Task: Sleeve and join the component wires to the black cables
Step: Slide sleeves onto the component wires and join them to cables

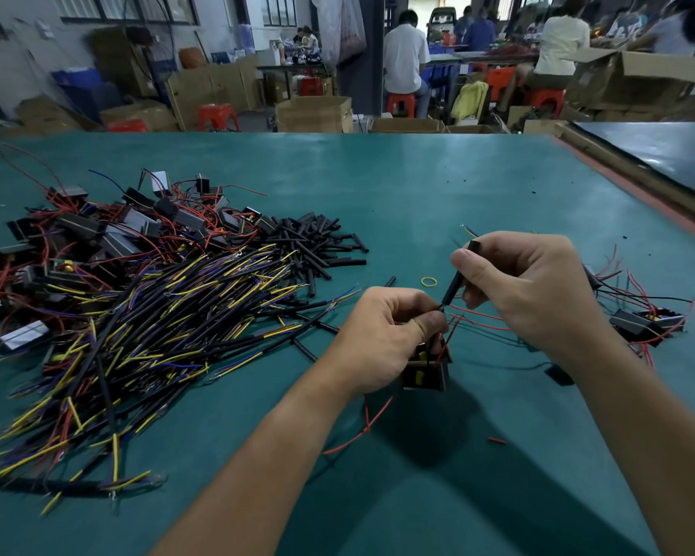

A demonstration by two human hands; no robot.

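Note:
My left hand (386,335) grips a small black component (426,373) with yellow windings and pinches its wire ends near the thumb tip. Red wires (362,431) trail from the component onto the mat. My right hand (526,286) pinches a black cable (458,276) between thumb and fingers; yellow and blue wire tips stick out of the cable's far end. The cable's lower end meets the wires pinched by my left hand. A heap of black cables (169,323) with yellow and blue ends lies on the left, with black sleeve pieces (322,242) behind it.
A pile of black components with red wires (109,230) sits at the far left of the green mat (418,194). Joined components (646,323) lie to the right of my right hand. A yellow rubber band (429,281) lies near the hands. People on stools work at tables beyond the mat.

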